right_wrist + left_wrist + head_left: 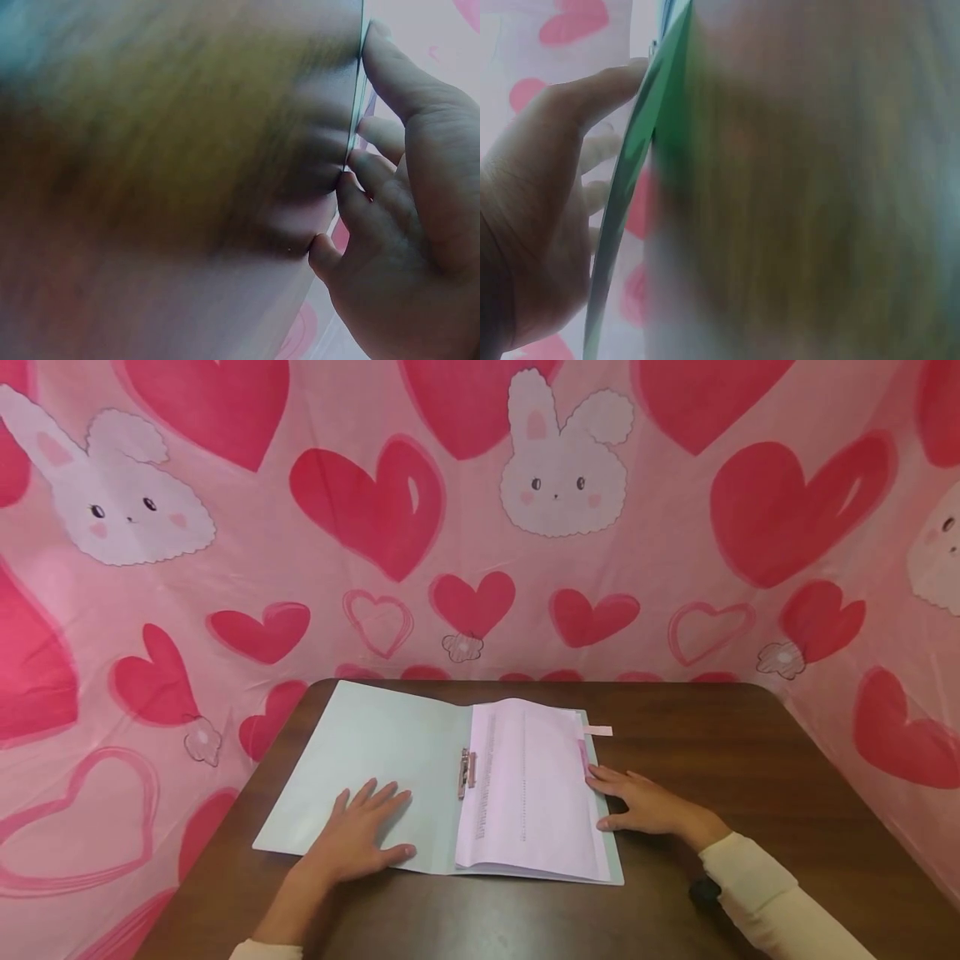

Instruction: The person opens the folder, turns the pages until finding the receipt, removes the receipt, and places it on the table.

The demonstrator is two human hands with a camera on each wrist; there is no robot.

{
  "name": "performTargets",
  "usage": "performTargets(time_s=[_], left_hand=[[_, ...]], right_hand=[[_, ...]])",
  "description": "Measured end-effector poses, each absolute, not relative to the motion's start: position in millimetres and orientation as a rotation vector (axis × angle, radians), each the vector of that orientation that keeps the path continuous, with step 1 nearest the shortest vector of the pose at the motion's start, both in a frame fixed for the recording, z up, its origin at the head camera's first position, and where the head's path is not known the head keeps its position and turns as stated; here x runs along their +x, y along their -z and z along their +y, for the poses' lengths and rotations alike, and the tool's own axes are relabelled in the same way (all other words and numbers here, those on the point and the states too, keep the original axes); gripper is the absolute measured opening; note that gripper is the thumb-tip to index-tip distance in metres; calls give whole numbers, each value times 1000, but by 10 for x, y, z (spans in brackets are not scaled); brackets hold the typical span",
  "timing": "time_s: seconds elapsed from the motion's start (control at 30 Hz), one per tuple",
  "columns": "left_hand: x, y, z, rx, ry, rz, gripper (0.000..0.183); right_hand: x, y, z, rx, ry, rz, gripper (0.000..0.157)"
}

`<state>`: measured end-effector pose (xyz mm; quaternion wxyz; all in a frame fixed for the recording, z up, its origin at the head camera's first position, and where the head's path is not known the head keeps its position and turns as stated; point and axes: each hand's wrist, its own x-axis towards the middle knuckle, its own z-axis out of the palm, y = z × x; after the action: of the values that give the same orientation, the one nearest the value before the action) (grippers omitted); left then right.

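Note:
A pale green file folder lies spread flat on the dark wooden table, its metal clip near the fold. White printed paper sheets lie on its right side. My left hand rests with spread, straight fingers on the bare left cover; the left wrist view shows this hand beside the cover's edge. Over at the right edge of the folder, my right hand touches the papers and cover with extended fingers. In the right wrist view, that hand's fingertips meet the table and folder edge.
A small pale pink tab sticks out past the folder's upper right edge. The brown table extends on both sides. Behind it hangs a pink cloth with hearts and rabbits. A dark band shows at the right sleeve.

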<state>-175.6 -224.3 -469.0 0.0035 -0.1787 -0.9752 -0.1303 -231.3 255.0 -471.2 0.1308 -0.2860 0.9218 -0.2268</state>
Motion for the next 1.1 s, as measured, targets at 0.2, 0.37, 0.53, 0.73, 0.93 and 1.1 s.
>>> performTargets(time_s=[0.2, 0.37, 0.53, 0.73, 0.93, 1.1], left_hand=[[-1782, 4714, -2047, -607, 463, -3095, 84], [-1774, 4739, -1939, -651, 523, -3094, 84], [-1784, 4788, -1873, -664, 542, -3089, 84], [-1807, 4848, -1784, -698, 578, -3065, 84], [-1797, 4893, -1706, -752, 624, -3026, 77], [-1782, 4904, -1668, -804, 718, -2961, 60]], right_hand=[[-2295, 4718, 2558, -830, 665, 2670, 87], [-2282, 4693, 2541, -827, 680, 2659, 86], [-2280, 4678, 2538, -830, 677, 2664, 86], [-2287, 4697, 2553, -838, 680, 2673, 87], [-2294, 4710, 2551, -834, 672, 2667, 87], [-2291, 4706, 2546, -824, 677, 2667, 86]])
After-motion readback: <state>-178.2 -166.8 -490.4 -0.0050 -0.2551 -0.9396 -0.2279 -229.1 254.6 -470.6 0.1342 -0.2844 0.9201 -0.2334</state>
